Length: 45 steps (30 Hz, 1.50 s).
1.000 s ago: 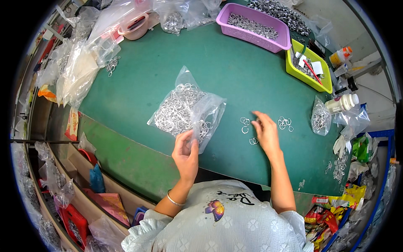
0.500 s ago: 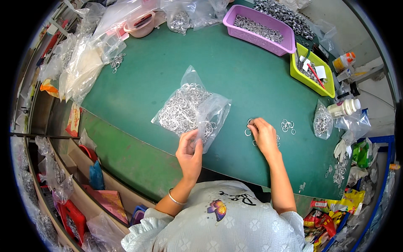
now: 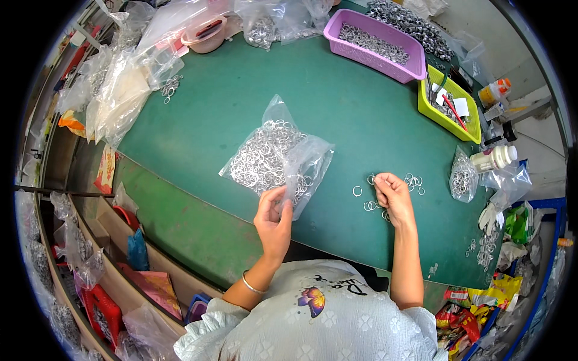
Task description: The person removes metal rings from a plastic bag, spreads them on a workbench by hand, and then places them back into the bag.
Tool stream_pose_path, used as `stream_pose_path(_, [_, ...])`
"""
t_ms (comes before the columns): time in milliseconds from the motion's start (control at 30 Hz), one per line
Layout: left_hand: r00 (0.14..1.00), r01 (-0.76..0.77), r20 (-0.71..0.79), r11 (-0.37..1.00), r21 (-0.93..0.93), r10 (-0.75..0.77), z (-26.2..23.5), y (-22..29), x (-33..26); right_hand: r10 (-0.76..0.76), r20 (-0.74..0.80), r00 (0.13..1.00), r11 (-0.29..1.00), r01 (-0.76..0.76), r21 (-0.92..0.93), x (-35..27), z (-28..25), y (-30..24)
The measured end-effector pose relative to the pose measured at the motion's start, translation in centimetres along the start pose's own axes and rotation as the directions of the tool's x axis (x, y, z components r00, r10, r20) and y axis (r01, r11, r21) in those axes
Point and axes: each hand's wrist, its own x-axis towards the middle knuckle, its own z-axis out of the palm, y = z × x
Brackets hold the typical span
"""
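Clear plastic crinkles under the left hand (image 3: 274,219), whose thumb and fingers pinch the near edge of a bag of metal rings (image 3: 274,159). That bag lies flat on the green worktop (image 3: 337,108), its long axis running from the pinched near end away toward the far left, mouth end nearest the hand. The right hand (image 3: 392,195) curls loosely, fingertips closed down onto loose rings (image 3: 385,192) scattered on the worktop just right of the bag; whether it grips one cannot be told.
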Motion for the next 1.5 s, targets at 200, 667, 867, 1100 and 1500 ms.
stream_pose_path(200, [1.0, -0.006, 0.0, 0.999, 0.046, 0.006, -0.2, 0.0, -0.1, 0.074, 0.205, 0.976, 0.973, -0.116, 0.2, -0.6, 3.2, -0.7])
stream_pose_path(667, [1.0, -0.002, -0.004, 0.999, 0.04, 0.002, 0.0, 0.3, -0.1, -0.345, 0.026, 0.938, 0.538, 0.221, -0.814, -1.2, 1.6, -1.1])
stream_pose_path(867, [1.0, 0.002, 0.0, 1.0, 0.02, -0.002, 0.2, 0.2, 0.0, -0.376, 0.147, 0.915, 0.278, 0.263, -0.924, -1.6, 2.8, 0.2])
stream_pose_path(1100, [1.0, -0.01, 0.002, 1.0, 0.027, 0.01, -0.2, 0.3, -0.1, -0.076, 0.221, 0.972, 0.834, 0.183, -0.521, -0.1, 3.5, 0.1])
stream_pose_path(1500, [0.999, 0.027, -0.027, 0.998, 0.055, -0.026, -0.1, 0.4, -0.4, -0.099, 0.444, 0.891, 0.995, 0.083, 0.057, -2.0, 3.5, -1.8])
